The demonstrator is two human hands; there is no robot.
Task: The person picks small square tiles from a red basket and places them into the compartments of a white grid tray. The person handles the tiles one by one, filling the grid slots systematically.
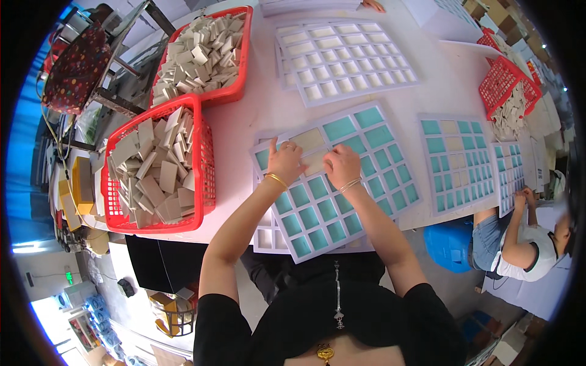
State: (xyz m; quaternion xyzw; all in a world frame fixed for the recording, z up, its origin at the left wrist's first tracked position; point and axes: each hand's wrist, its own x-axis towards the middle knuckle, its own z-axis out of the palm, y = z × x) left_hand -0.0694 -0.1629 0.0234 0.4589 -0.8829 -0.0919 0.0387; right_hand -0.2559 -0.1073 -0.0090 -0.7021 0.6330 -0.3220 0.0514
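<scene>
A white grid tray [299, 259] with teal-bottomed compartments lies tilted on the table in front of me. Near its upper left, one compartment holds a flat beige board piece [310, 139]. Just below that, a second beige board piece [314, 163] sits between my hands. My left hand [285, 162] rests over the tray's left part, its fingers apart and its thumb at the left end of this second piece. Curled fingers of my right hand [343, 167] pinch at the piece's right end. Another white tray underneath is mostly covered.
Two red baskets [207, 158] [245, 61] full of loose beige pieces stand at the left. Beyond my tray lie stacked white grid trays [351, 58]. At the right are a partly filled teal tray [458, 163], another red basket [510, 85] and a co-worker [519, 250] handling a tray.
</scene>
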